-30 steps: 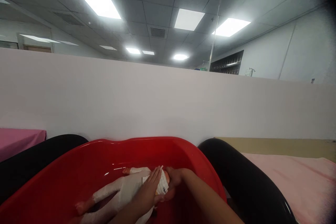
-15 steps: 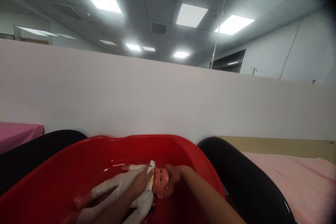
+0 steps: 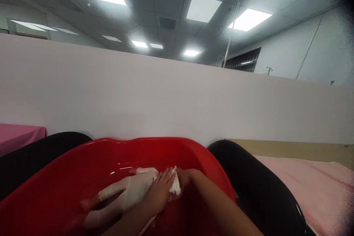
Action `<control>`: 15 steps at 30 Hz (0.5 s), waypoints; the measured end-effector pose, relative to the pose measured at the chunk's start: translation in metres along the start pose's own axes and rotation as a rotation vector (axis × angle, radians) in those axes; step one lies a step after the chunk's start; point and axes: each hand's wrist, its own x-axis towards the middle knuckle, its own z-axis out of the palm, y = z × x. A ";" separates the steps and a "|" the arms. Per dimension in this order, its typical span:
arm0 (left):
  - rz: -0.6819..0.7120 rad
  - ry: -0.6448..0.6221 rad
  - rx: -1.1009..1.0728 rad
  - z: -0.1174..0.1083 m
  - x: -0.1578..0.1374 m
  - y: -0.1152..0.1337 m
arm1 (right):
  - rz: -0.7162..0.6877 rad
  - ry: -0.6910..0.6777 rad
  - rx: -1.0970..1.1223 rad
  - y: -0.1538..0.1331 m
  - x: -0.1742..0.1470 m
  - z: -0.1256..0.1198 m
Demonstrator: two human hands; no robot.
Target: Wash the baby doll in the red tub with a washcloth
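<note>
A baby doll (image 3: 127, 191) in a white suit lies on its back in the red plastic tub (image 3: 69, 177), legs toward the lower left. My left hand (image 3: 159, 190) presses a small white cloth (image 3: 174, 186) flat over the doll's face, which is hidden under it. My right hand (image 3: 184, 177) cups the doll's head from the right side. Water glints on the tub floor around the doll.
A white partition wall (image 3: 177, 96) stands right behind the tub. Black rounded cushions (image 3: 257, 184) flank the tub on both sides. A pink sheet (image 3: 309, 188) covers the surface at right, a brighter pink one (image 3: 19, 136) at far left.
Half a second ago the doll's face was uncovered with my left hand on its chest. My left hand has slid back up with the cloth over the face.
</note>
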 end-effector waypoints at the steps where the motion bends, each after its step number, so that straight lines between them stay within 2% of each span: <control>1: -0.047 0.008 -0.020 0.000 0.000 -0.005 | -0.003 -0.022 -0.004 0.000 -0.002 -0.001; 6: -0.179 0.090 -0.198 0.004 0.001 -0.036 | 0.037 -0.087 -0.025 -0.006 -0.017 -0.006; 9: -0.280 0.146 -0.294 0.006 0.002 -0.045 | 0.049 -0.091 -0.048 -0.008 -0.020 -0.007; 12: -0.278 0.156 -0.232 0.007 0.003 -0.040 | 0.062 -0.094 -0.052 -0.005 -0.016 -0.005; 15: -0.310 0.076 -0.066 0.004 0.004 -0.018 | 0.035 -0.078 -0.037 0.003 -0.008 -0.003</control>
